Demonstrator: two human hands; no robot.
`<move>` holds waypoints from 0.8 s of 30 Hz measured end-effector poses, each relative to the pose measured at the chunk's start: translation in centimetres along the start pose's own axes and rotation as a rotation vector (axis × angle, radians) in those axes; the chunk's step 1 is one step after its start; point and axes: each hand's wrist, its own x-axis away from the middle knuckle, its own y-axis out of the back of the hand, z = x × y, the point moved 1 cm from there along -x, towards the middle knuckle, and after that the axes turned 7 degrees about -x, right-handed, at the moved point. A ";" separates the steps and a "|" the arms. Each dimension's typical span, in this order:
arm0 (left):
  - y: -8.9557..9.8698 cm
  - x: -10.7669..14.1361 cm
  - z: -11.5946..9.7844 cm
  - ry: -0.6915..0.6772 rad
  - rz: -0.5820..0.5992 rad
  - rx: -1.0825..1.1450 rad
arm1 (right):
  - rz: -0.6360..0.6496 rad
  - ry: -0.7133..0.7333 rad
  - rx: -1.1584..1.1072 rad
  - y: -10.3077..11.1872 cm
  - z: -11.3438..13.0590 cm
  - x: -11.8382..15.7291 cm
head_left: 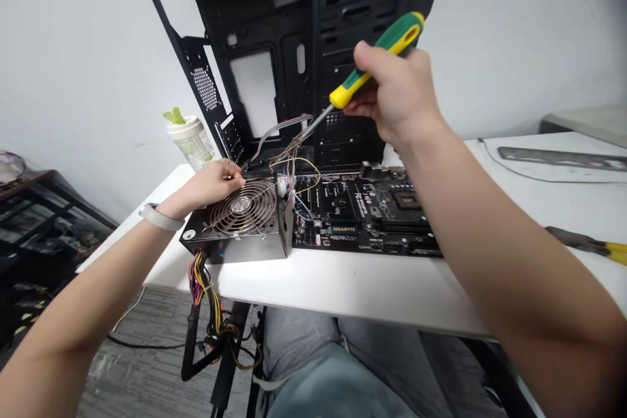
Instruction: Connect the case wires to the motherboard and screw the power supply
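My right hand (pixel 399 88) is wrapped round a green and yellow screwdriver (pixel 350 87), whose shaft slants down to the left toward thin coloured wires (pixel 292 155). At the left, my left hand (pixel 215 181) rests at the back edge of a metal power supply (pixel 255 247) with a round fan grille. Its fingers are pinched together, and whatever they hold is too small to name. A black motherboard (pixel 343 212) lies flat just right of the power supply. Behind both stands an open black computer case (pixel 294 26).
On the white table (pixel 362 281), a lidded cup (pixel 193 144) stands behind my left hand. Pliers (pixel 582 241) and a metal strip (pixel 558 158) lie at the right. Bundled cables (pixel 198 313) hang off the front edge. A dark rack (pixel 39 215) stands at the left.
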 end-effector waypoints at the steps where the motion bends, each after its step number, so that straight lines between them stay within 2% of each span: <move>1: 0.0 0.0 -0.1 0.010 -0.012 0.002 | -0.001 0.008 -0.003 0.0 0.0 0.0; 8: 0.1 -0.6 -0.6 0.047 -0.015 0.016 | 0.009 0.035 0.021 0.2 -0.1 0.0; 12: 1.3 -0.5 -0.2 0.059 -0.003 0.059 | 0.010 0.047 0.037 0.3 -0.1 -0.2; 19: 5.6 1.5 -0.2 0.034 -0.269 0.193 | 0.009 0.070 0.056 0.5 -0.1 -0.4; 22: 6.2 1.8 -0.4 0.165 -0.262 0.213 | 0.005 0.081 0.043 0.6 0.1 -0.4; 24: 6.0 1.6 -0.1 0.265 -0.222 0.264 | 0.004 0.087 0.048 0.6 0.3 -0.3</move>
